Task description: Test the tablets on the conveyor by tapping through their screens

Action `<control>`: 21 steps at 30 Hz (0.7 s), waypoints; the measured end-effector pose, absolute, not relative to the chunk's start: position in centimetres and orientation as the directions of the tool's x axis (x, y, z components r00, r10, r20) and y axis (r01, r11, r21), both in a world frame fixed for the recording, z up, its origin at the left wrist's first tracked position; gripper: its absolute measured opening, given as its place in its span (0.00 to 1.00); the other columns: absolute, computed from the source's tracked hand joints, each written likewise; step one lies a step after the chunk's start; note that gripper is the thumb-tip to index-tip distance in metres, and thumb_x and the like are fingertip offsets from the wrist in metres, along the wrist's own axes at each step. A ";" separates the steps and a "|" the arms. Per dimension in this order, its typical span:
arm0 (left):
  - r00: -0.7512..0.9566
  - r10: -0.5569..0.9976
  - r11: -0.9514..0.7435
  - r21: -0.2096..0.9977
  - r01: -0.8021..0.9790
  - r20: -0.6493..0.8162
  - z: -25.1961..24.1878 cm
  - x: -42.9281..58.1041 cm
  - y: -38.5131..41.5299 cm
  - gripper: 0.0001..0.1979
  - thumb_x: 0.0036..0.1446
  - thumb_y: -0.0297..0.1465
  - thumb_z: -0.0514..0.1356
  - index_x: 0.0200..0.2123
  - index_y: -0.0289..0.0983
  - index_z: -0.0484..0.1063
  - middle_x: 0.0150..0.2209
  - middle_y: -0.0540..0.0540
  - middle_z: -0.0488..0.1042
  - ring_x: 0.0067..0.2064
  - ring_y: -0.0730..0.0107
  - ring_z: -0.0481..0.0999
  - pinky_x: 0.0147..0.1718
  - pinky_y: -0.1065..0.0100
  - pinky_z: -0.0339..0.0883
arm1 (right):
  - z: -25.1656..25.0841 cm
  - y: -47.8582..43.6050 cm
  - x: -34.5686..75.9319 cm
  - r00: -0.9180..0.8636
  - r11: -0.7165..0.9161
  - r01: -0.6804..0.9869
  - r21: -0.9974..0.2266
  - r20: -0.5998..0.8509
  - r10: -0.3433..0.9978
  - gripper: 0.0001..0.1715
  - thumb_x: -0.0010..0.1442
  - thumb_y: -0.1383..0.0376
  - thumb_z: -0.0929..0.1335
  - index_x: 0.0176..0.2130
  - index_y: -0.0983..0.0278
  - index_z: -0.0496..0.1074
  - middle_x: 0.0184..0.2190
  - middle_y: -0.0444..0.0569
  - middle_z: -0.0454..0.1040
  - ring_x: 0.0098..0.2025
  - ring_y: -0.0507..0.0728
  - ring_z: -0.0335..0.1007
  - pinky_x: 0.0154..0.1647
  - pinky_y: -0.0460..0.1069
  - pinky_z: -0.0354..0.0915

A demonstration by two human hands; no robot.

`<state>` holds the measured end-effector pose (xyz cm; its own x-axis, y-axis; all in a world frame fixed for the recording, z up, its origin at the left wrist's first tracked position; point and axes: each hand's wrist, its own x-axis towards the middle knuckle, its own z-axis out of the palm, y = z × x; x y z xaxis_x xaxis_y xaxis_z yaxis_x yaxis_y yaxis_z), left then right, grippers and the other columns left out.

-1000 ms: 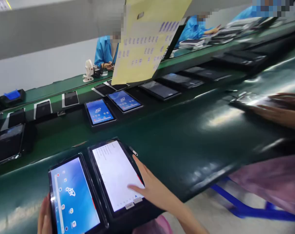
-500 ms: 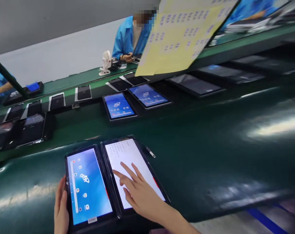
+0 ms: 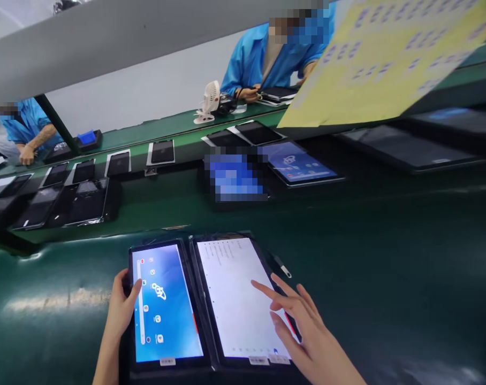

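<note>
Tablet (image 3: 171, 315), blue-screened, flat and black-rimmed, sits at the near side of the glossy green tabletop (image 3: 407, 278), its left edge grasped by the fingers of the left hand (image 3: 120, 310). The right hand (image 3: 305, 321), fingers loosely spread, holding nothing, is over the white-screened tablet (image 3: 235, 291) just beside; whether a fingertip touches, I cannot tell. Slick glass probably favours light taps and a steady edge hold.

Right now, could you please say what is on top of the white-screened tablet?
The tablet bears two pale labels; the right hand hides its lower right corner.
</note>
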<state>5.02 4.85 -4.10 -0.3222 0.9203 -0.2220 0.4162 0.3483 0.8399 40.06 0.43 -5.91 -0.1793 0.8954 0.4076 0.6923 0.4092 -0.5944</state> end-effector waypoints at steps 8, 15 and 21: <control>-0.342 0.910 0.369 0.831 0.416 -0.233 -4.1 5.1 5.4 0.35 0.51 0.53 0.54 0.54 0.34 0.61 0.52 0.35 0.69 0.51 0.49 0.71 0.47 0.55 0.67 | -6.8 -0.6 41.1 -0.123 0.320 0.688 -0.651 0.330 0.936 0.05 0.69 0.66 0.54 0.39 0.59 0.55 0.54 0.51 0.66 0.63 0.63 0.48 0.60 0.72 0.44; -0.364 0.910 0.351 0.833 0.429 -0.196 -5.1 4.3 4.9 0.32 0.53 0.52 0.51 0.55 0.37 0.62 0.56 0.38 0.67 0.56 0.50 0.67 0.53 0.54 0.62 | -6.5 0.0 39.4 -0.270 0.391 0.681 -0.619 0.284 0.920 0.07 0.68 0.68 0.55 0.44 0.59 0.57 0.53 0.52 0.67 0.64 0.66 0.46 0.58 0.76 0.47; -0.354 0.924 0.305 0.839 0.451 -0.145 -5.6 3.6 5.2 0.29 0.52 0.49 0.52 0.52 0.38 0.65 0.56 0.40 0.68 0.60 0.51 0.63 0.59 0.55 0.54 | -5.0 3.3 36.6 -0.401 0.490 0.674 -0.553 0.282 0.871 0.23 0.63 0.75 0.54 0.55 0.63 0.57 0.46 0.54 0.69 0.66 0.65 0.37 0.61 0.73 0.46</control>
